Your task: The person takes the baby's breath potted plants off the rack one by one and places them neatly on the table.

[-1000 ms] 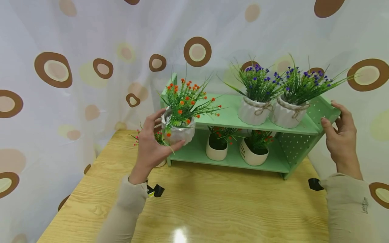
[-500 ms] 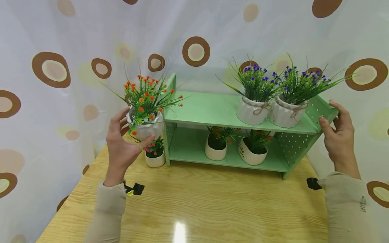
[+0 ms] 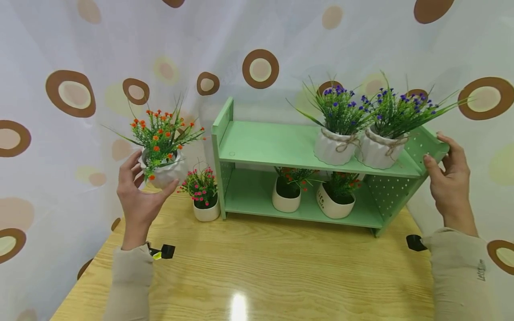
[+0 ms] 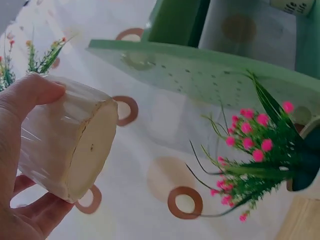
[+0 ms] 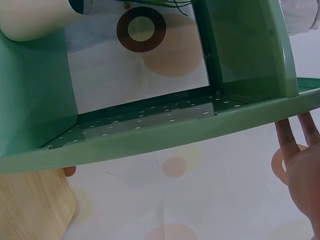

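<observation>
My left hand (image 3: 140, 200) grips a white pot (image 3: 166, 174) of orange flowers in the air, left of the green shelf (image 3: 265, 145). In the left wrist view the pot (image 4: 55, 135) shows its flat underside, with the thumb and fingers (image 4: 42, 215) around it. My right hand (image 3: 451, 187) holds the upper edge of the shelf's right side panel between thumb and fingers. In the right wrist view that hand (image 5: 305, 175) is partly visible at the panel's outer face. Two white pots (image 3: 335, 147) with purple flowers and twine stand on the upper board's right part.
Two cream pots (image 3: 286, 200) with red flowers stand on the lower board. A cream pot (image 3: 206, 211) of pink flowers is on the wooden table (image 3: 281, 272), beside the shelf's left panel. A patterned curtain (image 3: 160, 35) hangs behind.
My left hand has carried the orange-flowered pot leftward from in front of the shelf's left end, past the pink-flowered pot. My right hand remains on the panel.
</observation>
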Demonstrator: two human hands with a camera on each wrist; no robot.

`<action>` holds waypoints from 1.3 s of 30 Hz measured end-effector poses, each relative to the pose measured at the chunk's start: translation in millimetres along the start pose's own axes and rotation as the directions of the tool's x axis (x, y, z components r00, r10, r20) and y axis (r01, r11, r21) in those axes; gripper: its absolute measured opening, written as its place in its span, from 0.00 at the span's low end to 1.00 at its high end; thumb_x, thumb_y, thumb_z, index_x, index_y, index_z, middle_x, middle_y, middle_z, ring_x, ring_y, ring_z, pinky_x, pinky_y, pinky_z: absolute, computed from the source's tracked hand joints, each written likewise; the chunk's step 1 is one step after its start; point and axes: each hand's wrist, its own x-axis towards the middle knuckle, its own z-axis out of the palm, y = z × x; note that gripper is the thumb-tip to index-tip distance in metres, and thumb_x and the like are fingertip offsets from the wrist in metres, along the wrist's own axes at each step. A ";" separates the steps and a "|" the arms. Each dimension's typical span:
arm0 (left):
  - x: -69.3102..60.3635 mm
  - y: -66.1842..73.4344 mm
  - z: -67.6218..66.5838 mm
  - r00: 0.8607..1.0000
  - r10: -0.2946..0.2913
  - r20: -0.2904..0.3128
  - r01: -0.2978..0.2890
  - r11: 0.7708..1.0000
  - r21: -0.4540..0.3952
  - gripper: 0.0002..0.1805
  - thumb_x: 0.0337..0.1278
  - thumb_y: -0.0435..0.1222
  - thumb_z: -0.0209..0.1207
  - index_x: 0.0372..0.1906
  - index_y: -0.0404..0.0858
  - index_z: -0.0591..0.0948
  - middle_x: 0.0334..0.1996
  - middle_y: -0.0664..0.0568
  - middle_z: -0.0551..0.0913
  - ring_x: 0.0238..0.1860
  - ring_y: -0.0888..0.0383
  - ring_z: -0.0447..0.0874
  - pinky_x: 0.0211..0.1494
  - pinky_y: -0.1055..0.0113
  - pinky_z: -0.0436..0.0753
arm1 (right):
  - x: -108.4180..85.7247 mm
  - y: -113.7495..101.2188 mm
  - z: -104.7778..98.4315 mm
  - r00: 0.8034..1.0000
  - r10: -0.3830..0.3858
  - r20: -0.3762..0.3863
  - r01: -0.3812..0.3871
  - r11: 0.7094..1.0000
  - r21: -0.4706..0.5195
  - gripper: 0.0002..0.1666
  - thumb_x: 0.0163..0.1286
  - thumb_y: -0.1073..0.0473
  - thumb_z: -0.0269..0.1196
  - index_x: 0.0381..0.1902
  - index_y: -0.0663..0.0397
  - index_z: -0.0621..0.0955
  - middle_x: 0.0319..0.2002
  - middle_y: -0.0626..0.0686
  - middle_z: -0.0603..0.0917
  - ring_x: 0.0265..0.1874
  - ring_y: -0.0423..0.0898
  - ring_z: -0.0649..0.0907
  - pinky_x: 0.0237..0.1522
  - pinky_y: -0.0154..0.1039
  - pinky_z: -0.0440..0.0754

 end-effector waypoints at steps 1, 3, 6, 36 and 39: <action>-0.2 -3.0 -0.5 1.000 -0.007 -0.004 0.007 1.000 0.004 0.55 0.31 0.25 0.82 0.74 0.40 0.72 0.71 0.45 0.74 0.56 0.68 0.75 0.59 0.81 0.77 | 0.0 0.0 -0.1 1.000 -0.001 -0.004 0.001 1.000 0.006 0.32 0.77 0.71 0.57 0.75 0.48 0.71 0.79 0.50 0.65 0.66 0.42 0.75 0.49 0.18 0.78; -0.8 -9.5 -1.8 1.000 -0.022 -0.006 0.022 1.000 0.009 0.55 0.32 0.26 0.83 0.74 0.42 0.72 0.71 0.46 0.74 0.57 0.67 0.74 0.60 0.80 0.77 | 0.1 0.0 -0.3 1.000 -0.002 -0.004 0.002 1.000 -0.003 0.32 0.77 0.71 0.57 0.75 0.48 0.71 0.79 0.50 0.65 0.66 0.42 0.75 0.49 0.18 0.78; -3.5 -21.0 -3.8 0.997 -0.071 -0.009 0.071 0.997 0.012 0.54 0.34 0.27 0.83 0.75 0.44 0.71 0.70 0.49 0.74 0.57 0.66 0.74 0.61 0.78 0.77 | -0.1 -0.2 -0.5 1.000 0.003 0.006 -0.003 0.999 -0.040 0.32 0.78 0.69 0.57 0.76 0.46 0.70 0.79 0.50 0.64 0.67 0.42 0.74 0.50 0.17 0.78; -49.9 -121.6 -7.4 0.896 -0.443 -0.033 0.444 0.892 0.081 0.51 0.40 0.34 0.82 0.73 0.46 0.69 0.68 0.49 0.73 0.62 0.56 0.71 0.72 0.52 0.78 | 0.4 -0.6 -3.1 1.000 0.009 -0.010 -0.010 0.993 -0.118 0.32 0.78 0.68 0.56 0.77 0.45 0.69 0.76 0.48 0.69 0.63 0.38 0.75 0.48 0.16 0.77; -53.3 -126.7 -5.8 0.885 -0.465 -0.007 0.464 0.882 0.081 0.51 0.40 0.33 0.82 0.73 0.45 0.68 0.68 0.49 0.73 0.62 0.55 0.71 0.72 0.51 0.77 | 1.3 -0.1 -3.3 1.000 0.011 -0.009 -0.013 0.989 -0.147 0.32 0.79 0.67 0.56 0.77 0.44 0.69 0.72 0.46 0.72 0.62 0.38 0.76 0.48 0.16 0.77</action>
